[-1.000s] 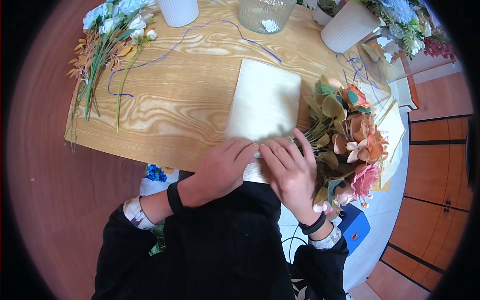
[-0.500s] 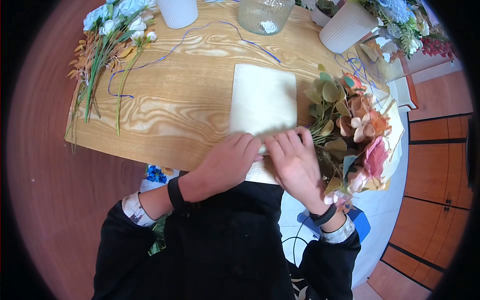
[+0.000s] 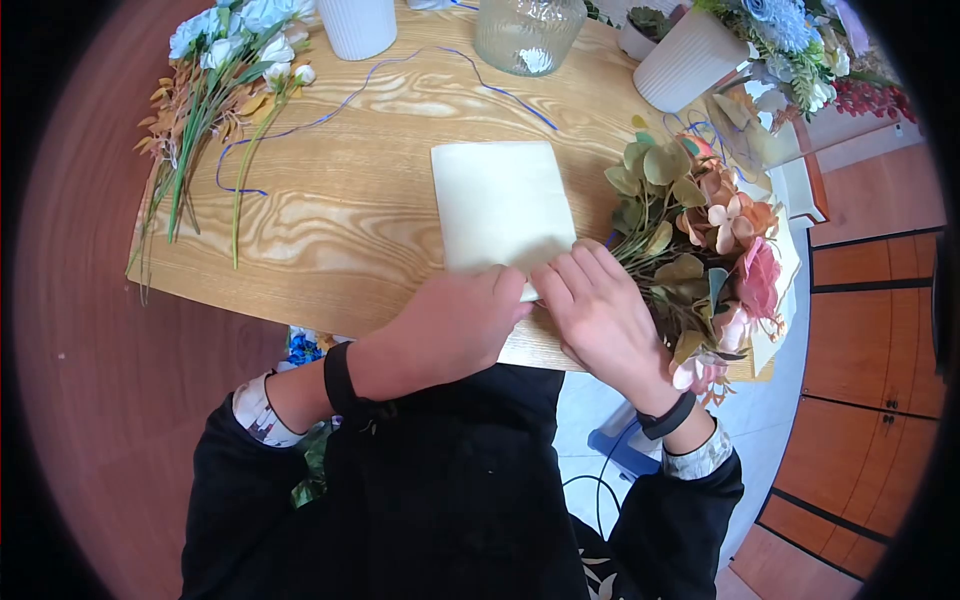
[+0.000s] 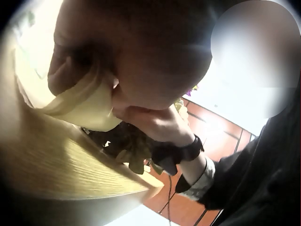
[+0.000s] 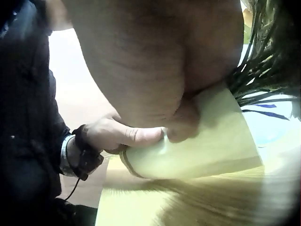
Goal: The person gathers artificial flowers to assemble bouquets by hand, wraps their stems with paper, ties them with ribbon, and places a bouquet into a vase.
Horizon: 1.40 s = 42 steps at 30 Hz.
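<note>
A cream sheet of wrapping paper lies on the wooden table in front of the body. Its near edge is bent up and pinched by both hands, which almost meet there. My left hand grips the edge between thumb and fingers. Just to its right, my right hand pinches the same edge with curled fingers. The right wrist view shows the paper curving up in a loose fold under the thumbs. Close beside the right hand lies a bouquet of orange and pink flowers, stems toward the paper.
Blue and white flower stems lie at the far left. A thin blue ribbon trails across the table. Along the back stand a white ribbed pot, a glass vase and another white pot, near blue flowers.
The paper has turned slightly and its far edge has come left and nearer the body. Both hands keep hold of the near edge, and the right forearm has swung outward to the right.
</note>
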{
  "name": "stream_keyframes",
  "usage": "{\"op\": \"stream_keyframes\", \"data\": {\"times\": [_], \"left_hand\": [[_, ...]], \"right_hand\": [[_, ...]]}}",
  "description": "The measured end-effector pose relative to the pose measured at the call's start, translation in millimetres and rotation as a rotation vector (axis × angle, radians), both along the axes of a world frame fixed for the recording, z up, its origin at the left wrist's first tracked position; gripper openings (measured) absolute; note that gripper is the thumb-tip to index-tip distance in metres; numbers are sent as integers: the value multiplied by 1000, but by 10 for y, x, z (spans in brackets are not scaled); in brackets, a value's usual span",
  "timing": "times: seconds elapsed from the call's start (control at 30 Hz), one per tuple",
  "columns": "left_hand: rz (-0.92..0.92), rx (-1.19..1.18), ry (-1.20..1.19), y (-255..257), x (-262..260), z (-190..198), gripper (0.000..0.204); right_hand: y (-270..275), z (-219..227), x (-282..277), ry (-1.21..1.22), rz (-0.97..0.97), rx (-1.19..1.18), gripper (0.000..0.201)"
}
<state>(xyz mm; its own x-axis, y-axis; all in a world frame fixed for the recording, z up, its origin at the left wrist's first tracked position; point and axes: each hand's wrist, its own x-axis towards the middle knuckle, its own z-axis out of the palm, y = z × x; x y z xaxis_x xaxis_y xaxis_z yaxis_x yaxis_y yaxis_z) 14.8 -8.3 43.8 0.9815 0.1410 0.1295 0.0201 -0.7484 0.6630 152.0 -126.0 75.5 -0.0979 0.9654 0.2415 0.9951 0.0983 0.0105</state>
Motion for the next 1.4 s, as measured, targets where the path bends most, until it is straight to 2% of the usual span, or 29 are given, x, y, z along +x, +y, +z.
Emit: {"op": "stream_keyframes", "data": {"times": [0.07,0.2,0.4,0.5,0.57,0.6,0.67,0.7,0.73,0.8,0.83,0.9,0.93,0.97,1.0,1.07,1.1,1.13,1.17,1.27,1.37,1.4], "left_hand": [[43,223,-70,-28,7,3,20],[83,268,-60,-10,38,16,23],[25,25,64,141,156,158,27],[33,-104,114,152,217,183,24],[114,164,137,150,230,191,17],[115,165,135,142,250,169,17],[256,354,-13,123,293,124,11],[253,357,-16,143,294,125,11],[248,306,25,179,293,154,10],[244,253,63,273,307,157,9],[197,183,106,337,329,135,10],[151,118,146,414,358,124,11],[146,-15,240,435,369,155,12],[139,-150,335,448,379,189,14],[140,-152,332,454,388,227,14],[60,-204,496,450,407,290,13],[61,-205,495,410,390,258,13],[126,7,198,336,349,221,12],[192,218,-100,285,319,201,12],[208,334,24,219,319,308,11],[172,198,-49,345,349,193,11],[172,201,-52,390,381,177,11]], "right_hand": [[21,66,16,78,47,-52,18],[82,228,12,114,27,-135,20],[232,313,37,48,25,-232,19],[328,241,45,18,-60,-341,17],[385,249,45,17,-66,-397,14],[414,264,64,16,-66,-395,14],[489,332,107,170,-77,-408,11],[544,403,130,183,-117,-531,10],[542,384,117,179,-121,-529,10],[520,256,87,72,-104,-323,10],[507,187,107,-4,-35,-178,9],[512,92,116,-99,-56,-113,9],[515,83,117,-192,-78,-49,11],[513,92,113,-195,-78,-48,11],[511,101,111,-174,-113,-69,8],[520,163,106,-153,-148,-89,7],[531,232,111,-104,-168,-246,8],[544,305,106,-55,-185,-403,10],[555,364,97,-57,-178,-405,10],[569,428,90,-10,-181,-460,12],[542,335,134,-39,-145,-342,10],[536,295,157,-52,-109,-194,9]]}}
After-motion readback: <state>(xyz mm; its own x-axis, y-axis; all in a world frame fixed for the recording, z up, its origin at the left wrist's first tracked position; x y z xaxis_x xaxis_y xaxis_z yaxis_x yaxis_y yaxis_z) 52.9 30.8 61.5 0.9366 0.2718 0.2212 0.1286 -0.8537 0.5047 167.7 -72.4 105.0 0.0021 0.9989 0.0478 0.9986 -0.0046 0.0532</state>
